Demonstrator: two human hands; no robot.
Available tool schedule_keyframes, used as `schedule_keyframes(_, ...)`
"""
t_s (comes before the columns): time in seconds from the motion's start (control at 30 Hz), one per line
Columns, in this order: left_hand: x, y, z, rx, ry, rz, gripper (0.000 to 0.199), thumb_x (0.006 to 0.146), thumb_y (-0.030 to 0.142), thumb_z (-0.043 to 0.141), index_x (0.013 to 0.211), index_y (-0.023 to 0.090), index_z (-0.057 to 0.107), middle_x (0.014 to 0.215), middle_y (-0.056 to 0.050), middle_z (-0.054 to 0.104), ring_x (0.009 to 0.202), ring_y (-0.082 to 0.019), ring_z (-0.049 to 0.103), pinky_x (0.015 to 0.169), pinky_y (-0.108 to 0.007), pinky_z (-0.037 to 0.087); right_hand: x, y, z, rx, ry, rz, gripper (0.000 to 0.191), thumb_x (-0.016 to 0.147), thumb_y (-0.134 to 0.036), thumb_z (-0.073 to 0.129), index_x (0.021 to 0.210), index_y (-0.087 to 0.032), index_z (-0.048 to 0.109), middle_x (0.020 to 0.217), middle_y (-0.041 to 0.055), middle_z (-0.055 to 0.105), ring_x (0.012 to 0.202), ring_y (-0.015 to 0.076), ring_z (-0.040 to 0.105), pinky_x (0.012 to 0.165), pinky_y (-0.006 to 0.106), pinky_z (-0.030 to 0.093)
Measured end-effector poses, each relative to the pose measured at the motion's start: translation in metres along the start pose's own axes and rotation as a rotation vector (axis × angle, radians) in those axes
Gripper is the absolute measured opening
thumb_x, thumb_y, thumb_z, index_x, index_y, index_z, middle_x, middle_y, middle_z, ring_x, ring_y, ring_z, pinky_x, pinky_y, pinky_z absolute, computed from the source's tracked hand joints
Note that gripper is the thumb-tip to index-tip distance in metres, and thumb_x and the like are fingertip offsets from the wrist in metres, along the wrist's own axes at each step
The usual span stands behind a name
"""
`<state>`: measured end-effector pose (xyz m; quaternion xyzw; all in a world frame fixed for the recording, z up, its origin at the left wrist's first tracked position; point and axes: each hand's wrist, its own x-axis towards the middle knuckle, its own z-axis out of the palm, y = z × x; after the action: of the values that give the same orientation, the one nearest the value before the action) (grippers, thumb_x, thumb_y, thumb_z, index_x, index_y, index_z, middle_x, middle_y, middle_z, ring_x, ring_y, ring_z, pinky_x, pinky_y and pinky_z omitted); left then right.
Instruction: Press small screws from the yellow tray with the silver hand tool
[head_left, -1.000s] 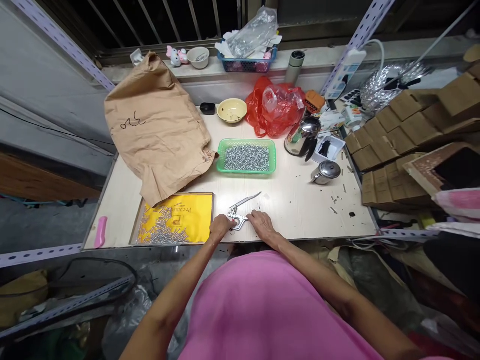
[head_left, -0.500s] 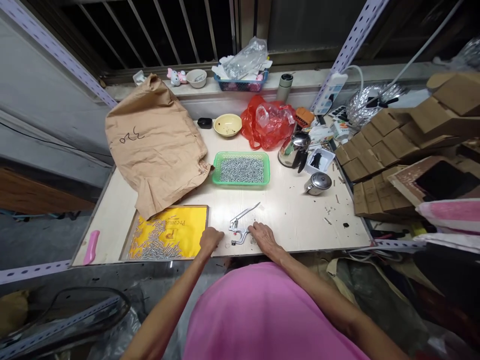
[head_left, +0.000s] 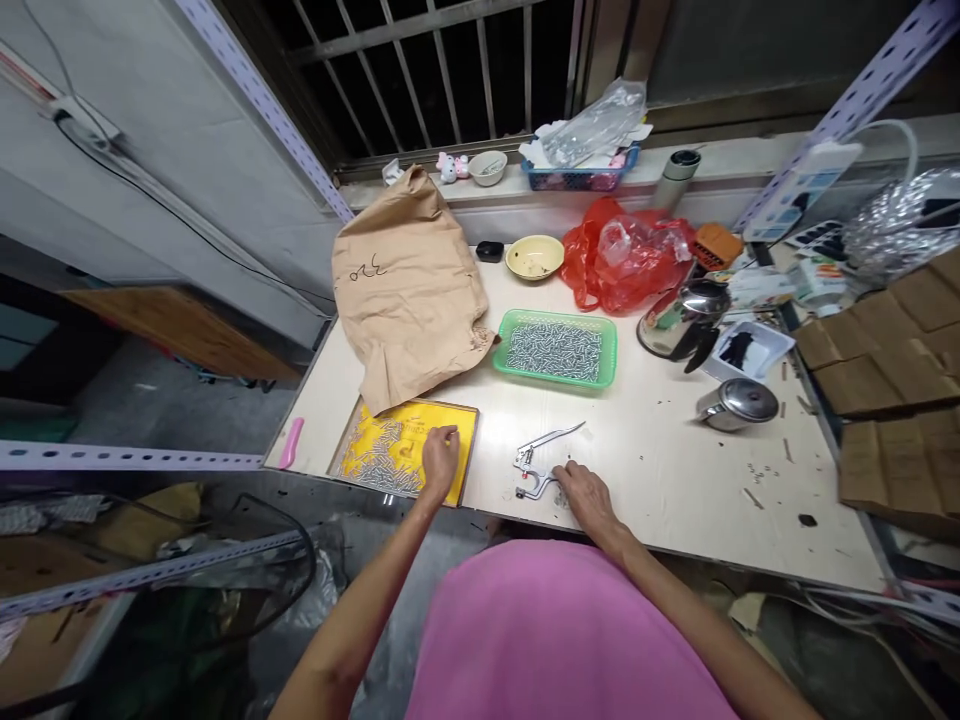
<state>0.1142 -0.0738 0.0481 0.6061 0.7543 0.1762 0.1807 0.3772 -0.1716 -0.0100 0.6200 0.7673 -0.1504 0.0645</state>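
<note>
My left hand [head_left: 441,458] is over the right part of a yellow sheet [head_left: 460,440] in a shallow tray, its fingers curled together; whatever they hold is too small to name. Many small metal pieces [head_left: 384,468] lie on the sheet's left part. My right hand [head_left: 587,497] rests on the table at the right end of metal pliers [head_left: 536,478], fingers bent down; whether they grip the pliers or small pieces under them is hidden. Behind the pliers, a green basket [head_left: 611,355] holds many similar metal pieces.
A large brown paper bag [head_left: 409,290] overlaps the yellow sheet's back edge. Behind the basket are a yellow bowl [head_left: 535,258] and red plastic bags [head_left: 626,258]. A kettle [head_left: 684,318], a metal pot [head_left: 739,403] and cardboard boxes [head_left: 900,355] stand at right. A pink-handled tool [head_left: 292,443] lies at left.
My left hand has moved left, from beside the pliers to above the yellow sheet. My right hand stays by the pliers. The view has turned left.
</note>
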Motion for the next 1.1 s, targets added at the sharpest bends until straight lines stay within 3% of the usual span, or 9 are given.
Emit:
schedule_keyframes(0.1, 0.013, -0.062, -0.017, 0.206, 0.038, -0.092, 0.030, 0.088, 0.021, 0.044, 0.100, 0.013, 0.070, 0.100, -0.014, 0.067, 0.095, -0.023, 0.063, 0.086, -0.033, 0.046, -0.001, -0.002, 0.000, -0.009, -0.016, 0.005, 0.031, 0.089, -0.006, 0.042, 0.108, -0.025, 0.057, 0.100, 0.0065, 0.058, 0.087, 0.0193, 0.054, 0.067, 0.028, 0.034)
schedule_keyframes(0.17, 0.029, -0.081, -0.026, 0.295, 0.001, -0.053, 0.033, 0.090, 0.022, 0.041, 0.107, 0.014, 0.068, 0.107, -0.014, 0.064, 0.096, -0.023, 0.062, 0.084, -0.032, 0.046, -0.001, -0.003, -0.002, -0.008, -0.028, 0.010, 0.031, 0.089, -0.006, 0.042, 0.109, -0.025, 0.057, 0.100, 0.0062, 0.058, 0.086, 0.0191, 0.054, 0.067, 0.028, 0.033)
schedule_keyframes(0.37, 0.081, -0.084, -0.028, 0.470, -0.218, 0.115, 0.025, 0.090, 0.020, 0.044, 0.101, 0.015, 0.066, 0.109, -0.013, 0.062, 0.089, -0.021, 0.062, 0.075, -0.028, 0.044, 0.002, -0.007, -0.007, -0.015, -0.072, 0.047, 0.028, 0.091, -0.010, 0.042, 0.109, -0.025, 0.056, 0.102, 0.0058, 0.057, 0.089, 0.0193, 0.052, 0.067, 0.028, 0.034)
schedule_keyframes(0.5, 0.092, -0.079, -0.022, 0.487, -0.237, 0.141, 0.020, 0.088, 0.018, 0.049, 0.087, 0.009, 0.067, 0.101, -0.014, 0.064, 0.088, -0.023, 0.062, 0.075, -0.030, 0.045, 0.005, -0.010, -0.009, -0.027, -0.089, 0.087, 0.026, 0.092, -0.011, 0.041, 0.109, -0.023, 0.056, 0.106, 0.0072, 0.057, 0.092, 0.0197, 0.051, 0.069, 0.028, 0.036)
schedule_keyframes(0.63, 0.060, -0.041, -0.003, 0.149, -0.233, 0.135, 0.022, 0.087, 0.024, 0.052, 0.089, 0.012, 0.070, 0.089, -0.006, 0.069, 0.083, -0.017, 0.063, 0.074, -0.025, 0.046, 0.007, -0.011, -0.010, -0.005, -0.092, 0.128, 0.026, 0.092, -0.010, 0.042, 0.111, -0.022, 0.055, 0.107, 0.0085, 0.056, 0.093, 0.0199, 0.050, 0.071, 0.028, 0.037)
schedule_keyframes(0.77, -0.008, 0.015, 0.037, -0.215, -0.536, -0.007, 0.021, 0.082, 0.031, 0.057, 0.084, 0.016, 0.071, 0.072, -0.001, 0.069, 0.064, -0.014, 0.061, 0.061, -0.024, 0.048, 0.007, -0.010, -0.011, 0.014, -0.090, 0.152, 0.027, 0.092, -0.010, 0.041, 0.112, -0.022, 0.054, 0.109, 0.0093, 0.055, 0.095, 0.0200, 0.050, 0.072, 0.029, 0.039)
schedule_keyframes(0.83, -0.036, 0.031, 0.055, -0.227, -0.553, 0.073, 0.017, 0.082, 0.029, 0.059, 0.082, 0.016, 0.071, 0.077, -0.003, 0.069, 0.069, -0.015, 0.062, 0.066, -0.025, 0.049, 0.007, -0.010, -0.011, 0.017, -0.081, 0.151, 0.026, 0.093, -0.012, 0.041, 0.113, -0.022, 0.054, 0.109, 0.0094, 0.055, 0.095, 0.0199, 0.050, 0.073, 0.029, 0.040)
schedule_keyframes(0.97, -0.061, 0.029, 0.074, -0.017, -0.464, 0.364, 0.015, 0.087, 0.022, 0.054, 0.085, 0.017, 0.069, 0.088, -0.007, 0.065, 0.086, -0.017, 0.060, 0.078, -0.029, 0.046, 0.007, -0.007, -0.009, 0.034, -0.050, 0.137, 0.027, 0.093, -0.011, 0.041, 0.113, -0.023, 0.054, 0.109, 0.0089, 0.056, 0.095, 0.0197, 0.050, 0.073, 0.028, 0.040)
schedule_keyframes(1.1, -0.062, 0.016, 0.077, 0.124, -0.435, 0.489, 0.019, 0.090, 0.019, 0.048, 0.089, 0.017, 0.067, 0.091, -0.008, 0.061, 0.090, -0.019, 0.057, 0.081, -0.030, 0.045, 0.007, -0.004, -0.009, 0.067, -0.051, 0.130, 0.027, 0.093, -0.011, 0.041, 0.114, -0.022, 0.055, 0.111, 0.0098, 0.056, 0.096, 0.0202, 0.050, 0.073, 0.029, 0.040)
